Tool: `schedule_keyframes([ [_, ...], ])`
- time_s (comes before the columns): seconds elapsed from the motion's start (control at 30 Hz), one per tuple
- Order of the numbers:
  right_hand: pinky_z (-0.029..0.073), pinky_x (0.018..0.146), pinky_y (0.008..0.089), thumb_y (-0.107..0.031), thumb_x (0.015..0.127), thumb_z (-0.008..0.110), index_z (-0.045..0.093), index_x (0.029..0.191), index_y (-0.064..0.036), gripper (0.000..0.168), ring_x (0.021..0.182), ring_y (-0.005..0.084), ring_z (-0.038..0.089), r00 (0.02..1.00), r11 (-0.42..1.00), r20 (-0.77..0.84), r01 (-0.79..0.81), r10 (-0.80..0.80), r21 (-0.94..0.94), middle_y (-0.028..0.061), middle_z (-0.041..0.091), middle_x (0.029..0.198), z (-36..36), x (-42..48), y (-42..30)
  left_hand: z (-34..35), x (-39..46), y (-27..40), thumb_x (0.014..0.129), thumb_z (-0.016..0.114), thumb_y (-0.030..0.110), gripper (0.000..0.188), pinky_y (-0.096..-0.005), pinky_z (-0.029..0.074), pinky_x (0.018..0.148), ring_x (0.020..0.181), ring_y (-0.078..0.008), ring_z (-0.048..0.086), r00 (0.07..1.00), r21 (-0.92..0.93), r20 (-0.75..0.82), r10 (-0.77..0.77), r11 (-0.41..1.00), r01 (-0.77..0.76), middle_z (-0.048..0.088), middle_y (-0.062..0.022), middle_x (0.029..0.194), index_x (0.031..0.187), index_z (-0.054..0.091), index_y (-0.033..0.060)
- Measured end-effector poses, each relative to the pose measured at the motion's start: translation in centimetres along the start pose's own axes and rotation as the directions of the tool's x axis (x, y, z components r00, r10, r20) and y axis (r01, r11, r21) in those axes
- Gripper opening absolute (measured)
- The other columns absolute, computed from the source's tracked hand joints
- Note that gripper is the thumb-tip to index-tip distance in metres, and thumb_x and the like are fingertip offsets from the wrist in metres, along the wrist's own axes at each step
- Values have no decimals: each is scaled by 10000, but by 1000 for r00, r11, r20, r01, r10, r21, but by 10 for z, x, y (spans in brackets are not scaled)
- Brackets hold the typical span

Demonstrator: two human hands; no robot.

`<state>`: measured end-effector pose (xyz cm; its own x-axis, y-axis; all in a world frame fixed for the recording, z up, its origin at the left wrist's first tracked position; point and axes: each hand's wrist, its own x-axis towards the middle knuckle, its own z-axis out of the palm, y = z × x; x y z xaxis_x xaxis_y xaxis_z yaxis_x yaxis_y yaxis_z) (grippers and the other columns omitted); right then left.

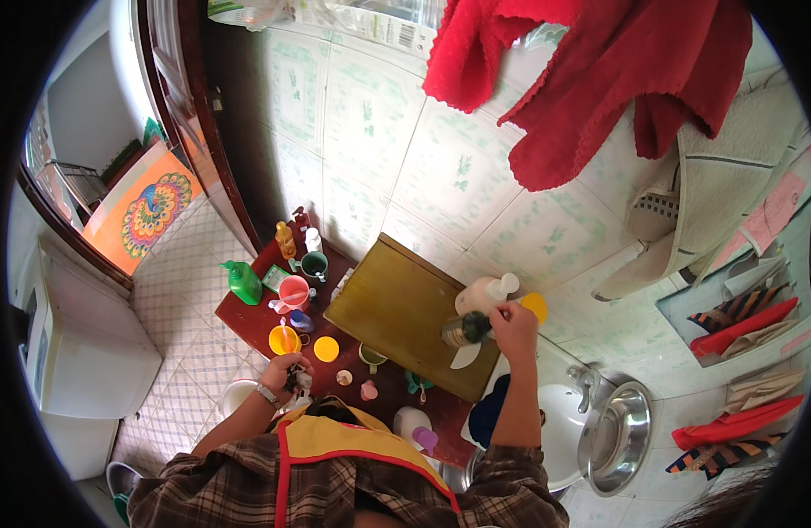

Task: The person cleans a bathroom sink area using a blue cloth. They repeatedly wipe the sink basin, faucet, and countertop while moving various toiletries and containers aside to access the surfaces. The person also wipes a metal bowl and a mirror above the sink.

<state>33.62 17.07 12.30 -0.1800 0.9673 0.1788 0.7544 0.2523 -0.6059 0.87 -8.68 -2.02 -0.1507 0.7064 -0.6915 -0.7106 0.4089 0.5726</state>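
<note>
My right hand [515,327] holds a dark green bottle [466,329] by its end, over the right part of a brown wooden box or cabinet [405,297]. Beside that hand stand a cream pump bottle [479,297] and a round yellow lid [534,308]. At the near left edge of the dark red table [240,322], my left hand [288,375] is closed around a small dark and whitish item, too blurred to name. A yellow cup [284,340] with a toothbrush is just beyond it. A yellow disc [327,349] lies to its right.
A green pump bottle [245,282], a pink cup [294,292] and a dark green cup [313,265] stand at the table's far left. A lotion bottle with a purple cap [415,424] lies near my apron. To the right are a white sink [560,429] and a steel basin [616,435]. Red cloths [597,86] hang above.
</note>
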Motion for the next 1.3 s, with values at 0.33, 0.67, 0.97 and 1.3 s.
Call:
schedule_keyframes([
  [0.33,505,687,423,-179,787,601,639,776,-54,131,802,339,621,989,852,45,142,-139,-504,147,655,839,87,75,-20,-48,-41,-7,852,502,282,230,-247,333,376,509,-134,526,978,-123,-206,38,990,-65,621,-51,686,773,594,87],
  [0.67,523,754,437,-98,840,525,659,902,-42,158,907,351,633,984,764,151,25,95,-645,173,654,971,100,101,-32,-74,-48,-18,858,496,316,268,-241,322,382,523,-131,518,966,-182,-252,66,977,-114,614,-43,694,766,599,86],
  [0.97,492,642,452,-292,880,546,603,1015,-109,235,755,333,621,948,824,-115,193,-296,-533,131,642,810,71,40,-70,-86,-40,-22,868,497,319,273,-252,351,396,522,-142,529,965,-196,-258,44,976,-96,627,-55,712,793,602,79],
  [1.3,514,722,420,-280,754,697,595,1062,-105,369,853,315,638,777,975,625,66,83,-211,139,634,972,149,-191,0,-82,-31,-21,871,498,300,240,-237,339,370,524,-141,541,981,-133,-191,-26,991,0,622,-50,716,807,586,86],
])
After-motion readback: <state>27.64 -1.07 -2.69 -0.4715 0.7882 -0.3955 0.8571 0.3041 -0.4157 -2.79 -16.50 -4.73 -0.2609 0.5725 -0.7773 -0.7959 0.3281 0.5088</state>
